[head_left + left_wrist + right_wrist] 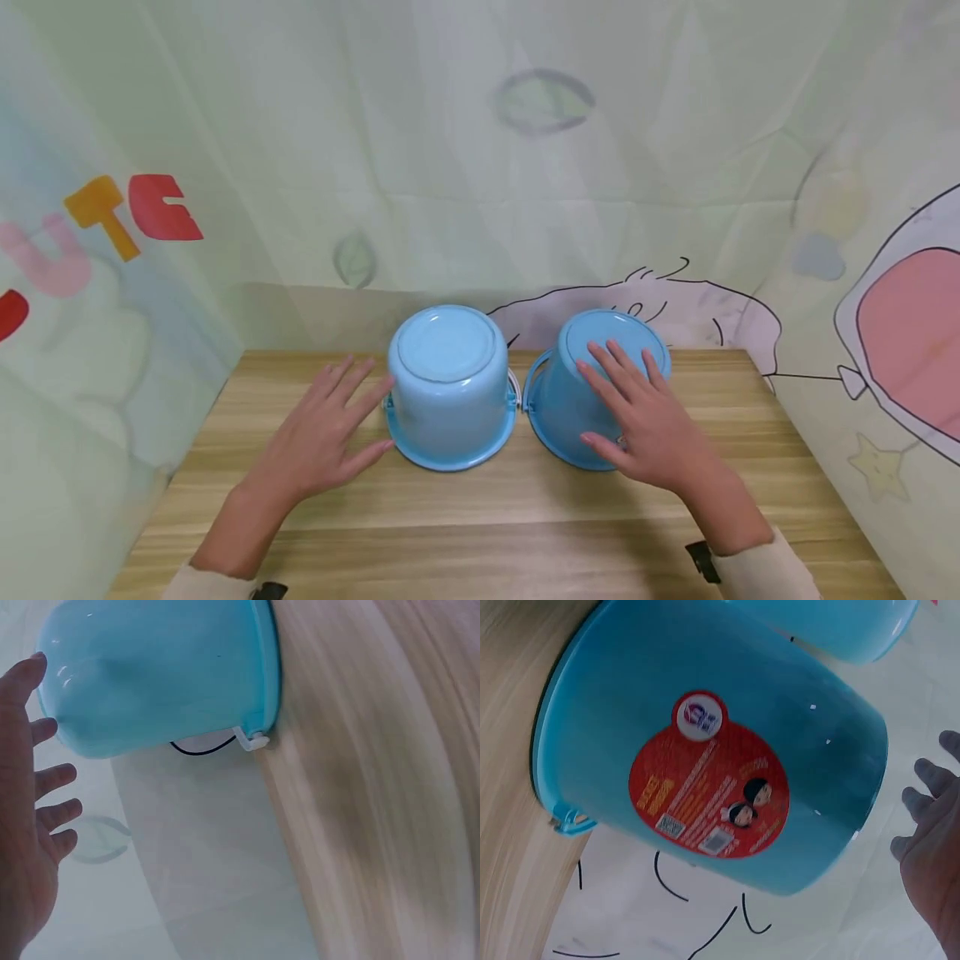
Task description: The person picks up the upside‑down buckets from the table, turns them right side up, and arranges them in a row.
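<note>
Two light-blue plastic buckets stand upside down side by side, rims down on the wooden table. My left hand (321,435), fingers spread, is at the left side of the left bucket (450,417), holding nothing. In the left wrist view its fingertips are close to that bucket's base end. Over the right bucket (561,404) hovers my right hand (651,429), its fingers extended and apart. From the right wrist, a gap shows between those fingers and the upturned base, and a round red label (709,787) is visible on the bucket's side. Bail handles hang by both rims.
The wood-grain table (465,542) ends just behind the buckets. A pale printed cloth (427,167) hangs behind it and along both sides, with coloured letters at the left and a pink balloon drawing (911,333) at the right.
</note>
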{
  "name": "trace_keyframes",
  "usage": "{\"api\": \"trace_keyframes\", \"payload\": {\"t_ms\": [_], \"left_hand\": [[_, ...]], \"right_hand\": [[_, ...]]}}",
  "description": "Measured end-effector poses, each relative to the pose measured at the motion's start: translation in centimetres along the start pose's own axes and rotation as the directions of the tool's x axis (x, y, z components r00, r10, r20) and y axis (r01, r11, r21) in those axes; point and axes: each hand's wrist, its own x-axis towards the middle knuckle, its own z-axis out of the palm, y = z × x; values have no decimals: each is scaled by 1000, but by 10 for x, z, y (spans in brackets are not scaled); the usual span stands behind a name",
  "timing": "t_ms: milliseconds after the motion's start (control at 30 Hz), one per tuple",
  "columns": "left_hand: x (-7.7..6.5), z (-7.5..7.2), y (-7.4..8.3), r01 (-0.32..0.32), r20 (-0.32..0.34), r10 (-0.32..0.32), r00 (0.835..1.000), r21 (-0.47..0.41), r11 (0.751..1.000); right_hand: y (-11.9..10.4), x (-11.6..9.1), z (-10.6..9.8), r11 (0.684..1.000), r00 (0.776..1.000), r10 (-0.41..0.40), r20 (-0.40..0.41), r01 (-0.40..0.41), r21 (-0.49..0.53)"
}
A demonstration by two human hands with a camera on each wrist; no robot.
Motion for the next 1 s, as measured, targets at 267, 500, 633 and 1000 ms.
{"api": "trace_keyframes", "payload": {"t_ms": [267, 500, 633, 1000], "left_hand": [[-7, 8, 0, -59, -59, 57, 997, -28, 998], [-10, 15, -1, -109, -73, 106, 992, -37, 993], [-10, 20, -3, -139, -79, 134, 988, -58, 989], [-20, 40, -11, -167, -76, 160, 984, -96, 981]], "right_hand": [[-19, 11, 12, 987, 987, -158, -22, 158, 30], [-29, 15, 25, 972, 973, -230, -14, 230, 43], [-33, 18, 35, 961, 961, -274, -26, 275, 42], [-40, 19, 71, 938, 942, -337, 5, 335, 85]]}}
